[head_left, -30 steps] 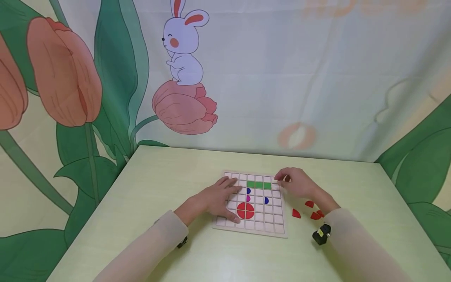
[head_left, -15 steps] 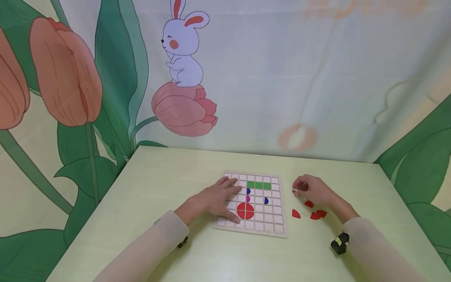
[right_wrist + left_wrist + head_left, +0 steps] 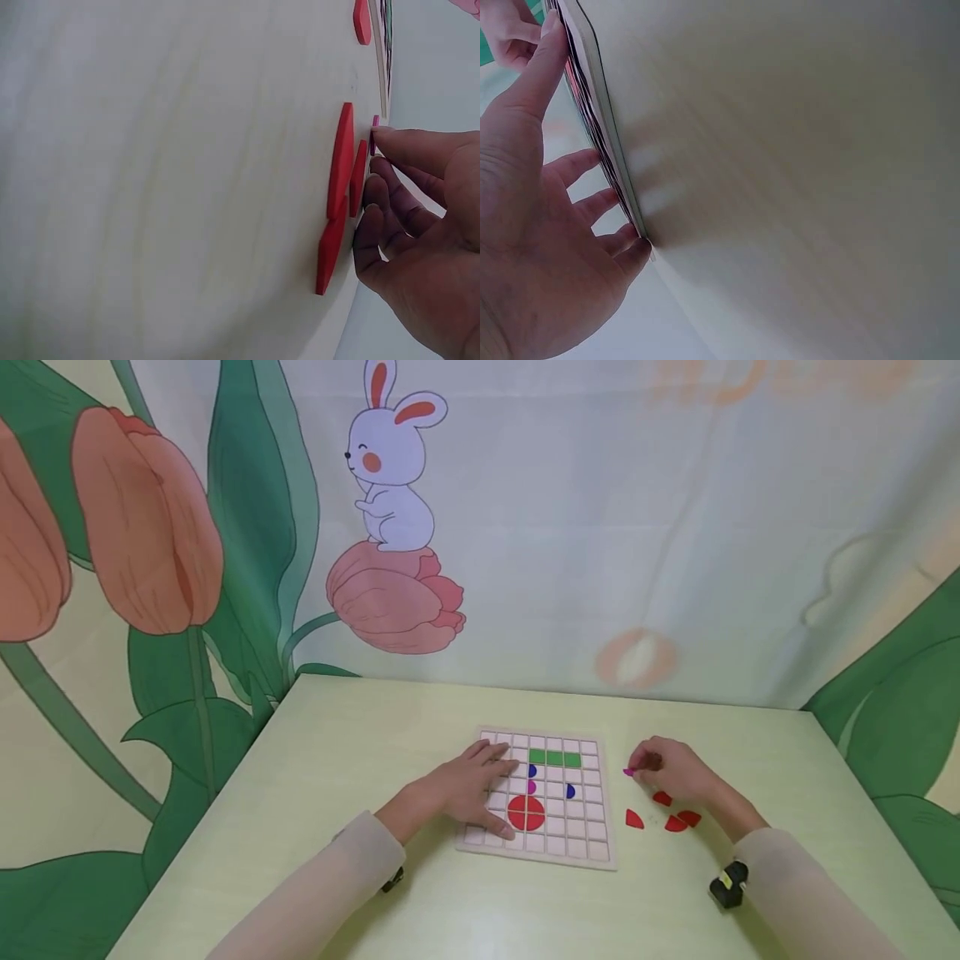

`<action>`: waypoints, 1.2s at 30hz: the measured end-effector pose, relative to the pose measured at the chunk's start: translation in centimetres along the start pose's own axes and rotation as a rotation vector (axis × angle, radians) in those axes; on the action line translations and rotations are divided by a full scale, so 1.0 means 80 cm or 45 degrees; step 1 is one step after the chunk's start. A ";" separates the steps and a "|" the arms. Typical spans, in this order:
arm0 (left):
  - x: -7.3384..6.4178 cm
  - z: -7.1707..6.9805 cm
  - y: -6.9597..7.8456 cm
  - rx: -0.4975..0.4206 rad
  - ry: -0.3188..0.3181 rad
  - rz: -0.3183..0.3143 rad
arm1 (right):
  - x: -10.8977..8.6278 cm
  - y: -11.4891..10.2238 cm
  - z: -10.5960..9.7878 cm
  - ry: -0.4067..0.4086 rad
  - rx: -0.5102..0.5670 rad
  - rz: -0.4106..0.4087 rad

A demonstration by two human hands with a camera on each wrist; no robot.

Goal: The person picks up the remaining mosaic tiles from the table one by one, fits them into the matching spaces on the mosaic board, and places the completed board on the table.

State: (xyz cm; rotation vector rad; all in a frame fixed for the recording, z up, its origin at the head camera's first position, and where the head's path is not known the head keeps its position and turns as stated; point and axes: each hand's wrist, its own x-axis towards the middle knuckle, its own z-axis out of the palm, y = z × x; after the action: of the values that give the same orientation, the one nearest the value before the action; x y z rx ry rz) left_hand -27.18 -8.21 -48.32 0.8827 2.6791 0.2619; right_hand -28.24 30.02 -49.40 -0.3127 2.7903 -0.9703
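A square wooden grid board [image 3: 555,856] lies on the table, with my left hand [image 3: 467,787] spread over its left side, fingers extended. In its cells sit green pieces [image 3: 555,758] in a row, blue half-discs [image 3: 571,791], a magenta half-disc [image 3: 532,787] and red quarter pieces [image 3: 536,820] forming a circle. To the right of the board, my right hand [image 3: 673,768] pinches a small magenta piece [image 3: 628,772] between thumb and fingers. The right wrist view shows only that piece's thin edge [image 3: 376,124]. My left fingers hide some cells.
Several loose red quarter pieces [image 3: 634,819] lie on the pale table [image 3: 525,910] right of the board, close below my right hand; two touch or overlap. A printed curtain [image 3: 525,527] with a rabbit and tulips hangs behind the table's back edge.
My right hand has moved from the board's upper right corner rightward to the table beside it, where the magenta piece shows at its fingertips. The left hand has stayed on the board.
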 end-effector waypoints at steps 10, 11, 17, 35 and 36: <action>0.000 0.005 -0.001 -0.022 0.014 0.012 | -0.007 0.003 0.006 0.055 0.026 0.013; 0.000 0.006 -0.001 -0.022 0.013 0.011 | -0.007 0.004 0.006 0.057 0.027 0.010; -0.002 0.006 -0.004 -0.024 0.014 0.005 | -0.004 0.007 0.009 0.055 0.049 -0.004; -0.012 0.006 -0.005 0.000 0.008 0.016 | -0.011 -0.018 0.009 0.056 0.091 0.017; -0.012 0.006 -0.005 -0.002 0.009 0.018 | -0.011 -0.020 0.010 0.067 0.090 0.005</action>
State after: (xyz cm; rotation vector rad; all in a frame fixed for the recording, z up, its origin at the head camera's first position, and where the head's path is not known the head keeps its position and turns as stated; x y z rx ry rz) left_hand -26.51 -9.09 -48.66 0.9024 2.6798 0.2715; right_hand -26.98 28.56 -48.96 -0.2763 2.7942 -1.0886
